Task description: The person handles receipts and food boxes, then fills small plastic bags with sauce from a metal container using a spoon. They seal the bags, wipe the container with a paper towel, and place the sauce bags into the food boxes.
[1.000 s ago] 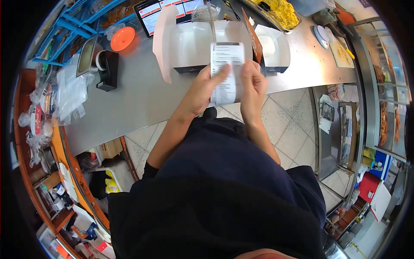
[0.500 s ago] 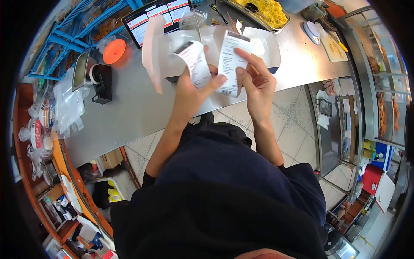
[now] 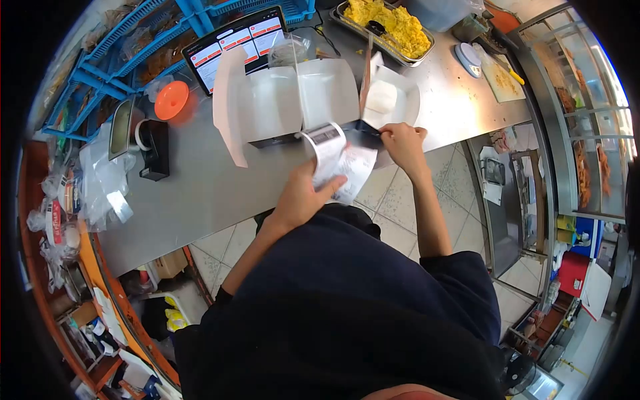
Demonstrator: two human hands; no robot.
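Note:
Two printed paper receipts (image 3: 352, 172) are in my left hand (image 3: 301, 199), pinched between thumb and fingers in front of the counter edge; they are blurred and one curls over. My right hand (image 3: 405, 148) is closed on the near edge of an open paper food box (image 3: 408, 100), white inside and dark outside. A round white thing (image 3: 381, 97) sits in that box. To its left stand two more open boxes, the left box (image 3: 273, 100) and the middle box (image 3: 328, 92), side by side with lids up.
A tablet (image 3: 237, 45) leans behind the boxes, beside blue crates (image 3: 133, 50). At the back is a tray of yellow food (image 3: 403, 30), with a scale (image 3: 468, 59) and cutting board (image 3: 500, 77) to its right. An orange bowl (image 3: 172, 100) and a black dispenser (image 3: 155, 150) stand left.
My right hand has let go of its receipt and moved down to the right-hand box, which now stands tilted toward me. Both receipts are in my left hand, lowered toward my body.

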